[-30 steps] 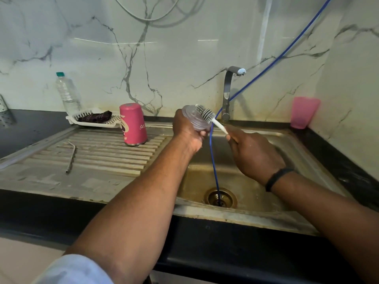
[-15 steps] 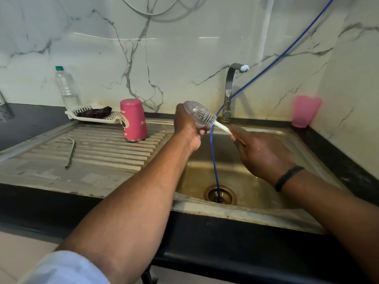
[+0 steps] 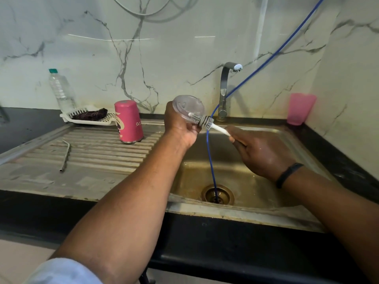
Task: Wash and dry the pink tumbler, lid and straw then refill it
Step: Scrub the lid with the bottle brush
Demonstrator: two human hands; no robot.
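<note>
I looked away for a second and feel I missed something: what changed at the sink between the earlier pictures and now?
Little. The brush in the right hand slid further across the clear lid, its tip now over the lid's face, while the left hand holds the lid as before. The pink tumbler upside down on the drainboard, the straw and the blue hose stayed put.

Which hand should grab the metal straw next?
Probably the left hand. The straw lies on the draining board on its side, though it first must put down the clear lid. The right hand holds the brush over the sink.
</note>
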